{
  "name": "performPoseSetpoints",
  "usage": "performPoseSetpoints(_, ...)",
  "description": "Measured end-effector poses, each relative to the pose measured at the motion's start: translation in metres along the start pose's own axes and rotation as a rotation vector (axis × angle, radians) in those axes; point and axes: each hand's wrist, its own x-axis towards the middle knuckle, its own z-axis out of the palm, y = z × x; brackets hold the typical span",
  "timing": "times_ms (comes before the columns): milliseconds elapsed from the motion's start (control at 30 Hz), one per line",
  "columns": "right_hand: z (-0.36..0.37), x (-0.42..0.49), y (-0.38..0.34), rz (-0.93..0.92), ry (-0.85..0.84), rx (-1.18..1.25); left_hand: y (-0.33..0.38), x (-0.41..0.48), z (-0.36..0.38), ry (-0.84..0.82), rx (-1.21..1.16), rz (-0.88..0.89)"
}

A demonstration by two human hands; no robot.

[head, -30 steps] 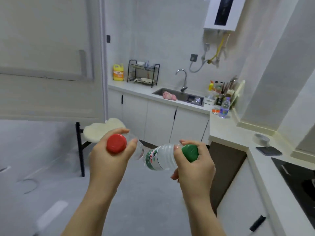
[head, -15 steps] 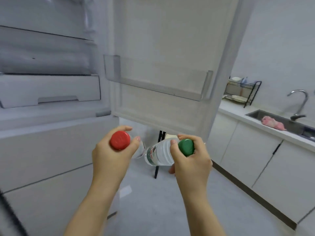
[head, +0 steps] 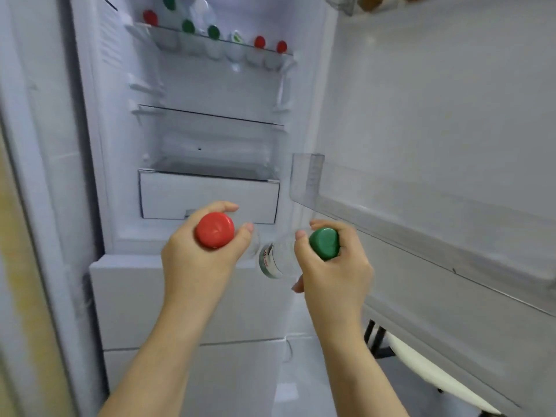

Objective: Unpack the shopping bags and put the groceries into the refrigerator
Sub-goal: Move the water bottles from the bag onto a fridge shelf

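Red-capped bottle (head: 214, 230) grasped in left grip (head: 195, 266), green-capped bottle (head: 276, 260) in right grip (head: 337, 275). Both held before open refrigerator (head: 210, 139), long axes pointed inward, caps toward camera. Door bin (head: 421, 218) judged nearest right grip.

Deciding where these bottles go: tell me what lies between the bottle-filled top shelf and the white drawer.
Head view: between top shelf and white drawer sits one glass shelf, nothing visible on it.

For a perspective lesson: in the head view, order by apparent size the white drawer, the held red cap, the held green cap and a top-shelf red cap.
1. white drawer
2. held red cap and held green cap, roughly alike
3. top-shelf red cap, though farther away
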Motion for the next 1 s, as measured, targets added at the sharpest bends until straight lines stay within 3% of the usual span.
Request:
performPoseSetpoints(300, 0.079, 0.071, -0.012, -0.172, -0.074, 0.159, 0.001, 0.085, -0.001, 0.184, -0.046, 0.18)
performPoseSetpoints(467, 0.127, 0.106, -0.016, -0.262, -0.03, 0.213, -0.011, 0.145, -0.005, 0.237, -0.128, 0.252)
performPoseSetpoints(1000, 0.264, 0.217, -0.041, -0.692, 0.345, 0.331, -0.018, 0.337, -0.006, 0.138, -0.332, 0.534)
